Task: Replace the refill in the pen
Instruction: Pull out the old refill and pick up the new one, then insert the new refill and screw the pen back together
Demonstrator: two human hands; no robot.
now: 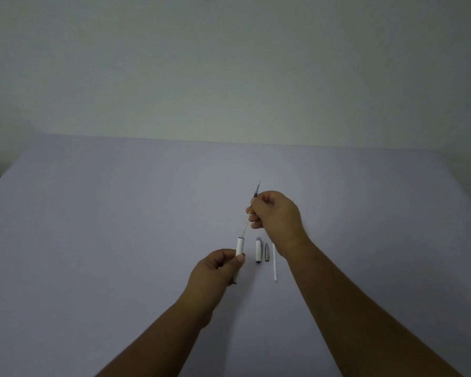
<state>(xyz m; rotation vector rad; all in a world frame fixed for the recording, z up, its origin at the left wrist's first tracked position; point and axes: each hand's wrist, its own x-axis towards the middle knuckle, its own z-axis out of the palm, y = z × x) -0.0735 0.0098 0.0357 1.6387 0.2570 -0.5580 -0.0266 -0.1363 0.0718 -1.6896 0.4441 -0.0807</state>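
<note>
Seen from above, two bare forearms reach out over a pale lilac bench (120, 213) that meets a plain off-white wall (229, 63).

The left hand (215, 270) is curled closed around a white pen barrel (239, 246), thumb pressed on its side. The barrel stands nearly upright, its open end pointing up and away from the person, its lower end showing just below the fingers.

The right hand (276, 213) is raised above and slightly to the right of the left one. Its thumb and fingertips pinch a thin refill (249, 213). The refill slants down and to the left; its dark writing tip sticks up past the fingers, and its pale lower end meets the open mouth of the barrel. How far it sits inside cannot be made out.

Three small parts lie side by side on the bench, just right of the barrel and under the right wrist: a white pen cap (259, 250) with a dark end, a small grey cone-shaped tip piece (267, 252), and a second thin white refill (274, 263), the longest of the three. They lie close together without touching.
</note>
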